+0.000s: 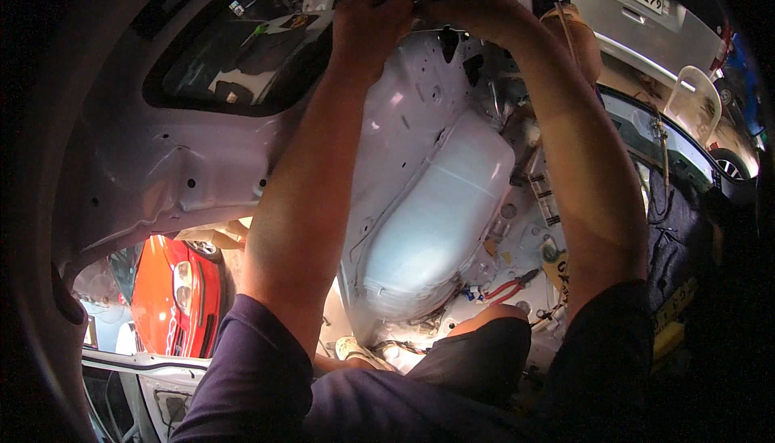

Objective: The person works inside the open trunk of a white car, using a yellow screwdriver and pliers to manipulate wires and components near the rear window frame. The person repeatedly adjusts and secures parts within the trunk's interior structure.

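Observation:
Both my arms reach up to the top of the stripped car interior. My left hand [374, 25] is closed, its fingers curled against a dark spot by the rear corner of the side window [258, 51]. Beside it, my right hand [472, 5] is bent inward, and the fingers of the two hands nearly meet. What they grip is lost in shadow at the picture's upper edge. Below them spreads the bare painted side panel [395, 124], with dark openings near my right wrist. The rounded pale wheel arch [440, 217] bulges between my forearms.
Red-handled pliers [510, 285] lie on the cluttered floor near my knee [488, 318]. A dark cloth [678, 233] hangs at the right. Part of another person [577, 35] shows at upper right, before a silver car [646, 27]. A red car [173, 298] stands outside the lower-left opening.

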Tool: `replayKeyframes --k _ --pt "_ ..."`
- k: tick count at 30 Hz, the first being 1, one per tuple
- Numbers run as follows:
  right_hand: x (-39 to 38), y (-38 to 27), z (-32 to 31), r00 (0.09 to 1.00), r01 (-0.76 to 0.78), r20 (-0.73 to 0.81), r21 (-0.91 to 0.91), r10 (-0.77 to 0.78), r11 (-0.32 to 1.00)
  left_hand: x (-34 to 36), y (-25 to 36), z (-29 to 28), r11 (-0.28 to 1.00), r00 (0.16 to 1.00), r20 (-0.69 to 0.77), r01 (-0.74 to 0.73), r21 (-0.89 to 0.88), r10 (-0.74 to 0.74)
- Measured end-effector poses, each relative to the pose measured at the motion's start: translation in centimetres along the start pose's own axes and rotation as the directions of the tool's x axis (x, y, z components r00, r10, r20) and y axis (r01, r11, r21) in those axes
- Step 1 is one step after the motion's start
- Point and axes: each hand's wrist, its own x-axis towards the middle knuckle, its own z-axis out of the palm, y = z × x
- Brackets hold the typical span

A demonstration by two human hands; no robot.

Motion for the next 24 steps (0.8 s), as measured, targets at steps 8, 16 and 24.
replayKeyframes --k 8,16,24 --pt "0.1 -1.1 -0.9 0.999 -0.031 0.037 -0.120 0.035 0.992 -0.3 -0.2 0.2 0.998 0.996 -0.068 -0.066 -0.003 0.066" --pt "-0.2 0.4 0.0 0.999 0.017 -0.045 -0.110 -0.022 0.994 -0.8 0.1 0.0 0.999 0.999 -0.049 -0.008 0.048 0.011" --pt "-0.3 0.8 0.4 0.996 -0.049 -0.080 -0.237 0.030 0.970 -1.4 1.3 0.1 0.979 0.992 -0.057 0.098 -0.178 -0.110"
